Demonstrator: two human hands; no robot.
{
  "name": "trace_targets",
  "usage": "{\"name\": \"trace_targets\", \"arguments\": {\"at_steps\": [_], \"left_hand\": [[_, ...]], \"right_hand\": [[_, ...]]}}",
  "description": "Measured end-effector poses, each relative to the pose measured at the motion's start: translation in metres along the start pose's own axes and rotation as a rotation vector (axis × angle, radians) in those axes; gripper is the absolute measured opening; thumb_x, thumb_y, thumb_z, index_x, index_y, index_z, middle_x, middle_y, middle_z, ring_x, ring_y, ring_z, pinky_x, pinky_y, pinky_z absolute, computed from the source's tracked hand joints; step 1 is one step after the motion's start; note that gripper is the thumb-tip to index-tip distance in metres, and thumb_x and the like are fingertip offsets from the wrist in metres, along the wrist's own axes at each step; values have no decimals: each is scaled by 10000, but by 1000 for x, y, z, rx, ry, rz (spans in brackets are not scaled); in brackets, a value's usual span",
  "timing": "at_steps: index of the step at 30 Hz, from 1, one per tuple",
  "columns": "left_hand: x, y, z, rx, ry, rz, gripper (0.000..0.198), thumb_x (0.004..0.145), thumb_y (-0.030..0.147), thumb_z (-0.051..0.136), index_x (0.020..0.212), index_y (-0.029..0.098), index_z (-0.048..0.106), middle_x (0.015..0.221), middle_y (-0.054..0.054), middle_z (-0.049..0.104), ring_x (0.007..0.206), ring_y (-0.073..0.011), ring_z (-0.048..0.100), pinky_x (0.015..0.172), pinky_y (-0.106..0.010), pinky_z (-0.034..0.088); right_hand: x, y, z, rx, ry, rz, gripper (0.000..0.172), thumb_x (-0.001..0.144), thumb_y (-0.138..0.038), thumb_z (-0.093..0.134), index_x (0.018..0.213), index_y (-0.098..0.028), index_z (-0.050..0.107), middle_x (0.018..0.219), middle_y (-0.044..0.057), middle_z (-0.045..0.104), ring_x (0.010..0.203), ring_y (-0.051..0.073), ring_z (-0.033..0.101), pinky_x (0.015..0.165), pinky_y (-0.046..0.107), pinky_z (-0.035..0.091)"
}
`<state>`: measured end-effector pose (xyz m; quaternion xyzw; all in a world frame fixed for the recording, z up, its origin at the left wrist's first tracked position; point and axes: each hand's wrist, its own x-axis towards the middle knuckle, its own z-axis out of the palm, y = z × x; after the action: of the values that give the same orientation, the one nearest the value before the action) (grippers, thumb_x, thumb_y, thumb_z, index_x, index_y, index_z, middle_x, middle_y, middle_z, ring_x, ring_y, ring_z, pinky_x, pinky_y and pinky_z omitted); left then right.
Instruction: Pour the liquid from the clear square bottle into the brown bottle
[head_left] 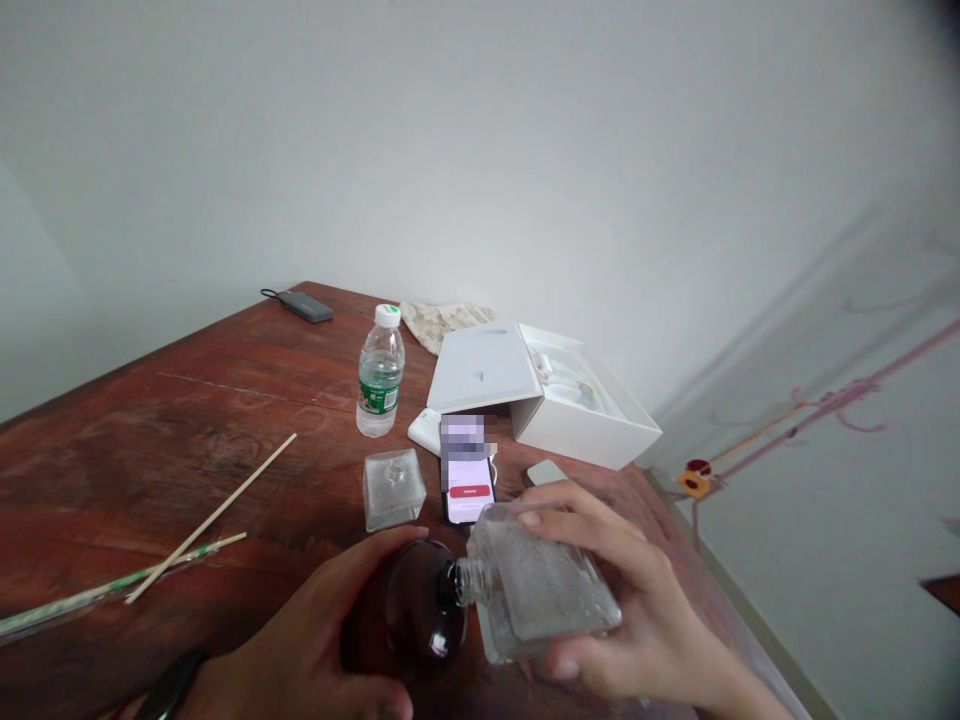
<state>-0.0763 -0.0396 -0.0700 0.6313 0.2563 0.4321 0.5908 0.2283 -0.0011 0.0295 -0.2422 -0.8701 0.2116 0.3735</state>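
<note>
My left hand (pixel 322 620) is wrapped round a dark brown bottle (pixel 416 610) at the bottom middle of the view. In my right hand (pixel 622 590) is a clear square glass bottle (pixel 547 585), tipped on its side with its threaded neck pointing left. That neck meets the brown bottle's mouth; whether it rests on the rim or enters it I cannot tell. Just beyond my left hand stands a clear glass cube (pixel 394 488) with a round mark on top. Behind the square bottle lies a phone (pixel 469 480) with its screen lit.
A water bottle (pixel 381 375) with a green label stands behind the cube. Further back are an open white box (pixel 577 410), a cloth (pixel 442 320) and a grey device (pixel 304 304). Wooden chopsticks (pixel 217 515) and a wrapped pair (pixel 82 605) lie left on the wooden table (pixel 247 370).
</note>
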Motion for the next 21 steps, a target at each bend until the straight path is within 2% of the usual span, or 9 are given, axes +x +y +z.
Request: {"name": "trace_targets", "arguments": {"at_steps": [6,14,18,21], "left_hand": [[1,0,0,-23,8,14,851,839,651,938,1567,439,550,1533,-73,667,1387,-402,642,1161,-561,531],[2,1,1,-61,-8,-51,899,826,673,937,1580,377,548,1566,-134,634,1418,-442,608,1172,-637,493],[2,0,3,-121,-20,-33,888,827,649,949,1578,404,542,1564,-113,638,1429,-431,607,1177,-630,489],[2,-2,2,-87,-4,-23,887,824,656,948,1574,408,545,1553,-102,648,1413,-422,619,1182,-605,498]], "right_hand": [[1,0,0,-2,-3,0,679,932,-700,779,1482,-335,619,1311,81,737,1172,258,745,925,365,654],[0,-1,-1,-11,1,1,699,922,-713,781,1481,-324,622,1307,90,742,1178,272,745,914,375,662],[-1,0,-1,-4,-6,-1,715,907,-699,807,1484,-319,626,1308,97,741,1181,285,743,904,383,667],[0,0,-1,8,3,2,714,898,-700,815,1478,-326,633,1304,93,740,1171,284,747,903,384,668]]}}
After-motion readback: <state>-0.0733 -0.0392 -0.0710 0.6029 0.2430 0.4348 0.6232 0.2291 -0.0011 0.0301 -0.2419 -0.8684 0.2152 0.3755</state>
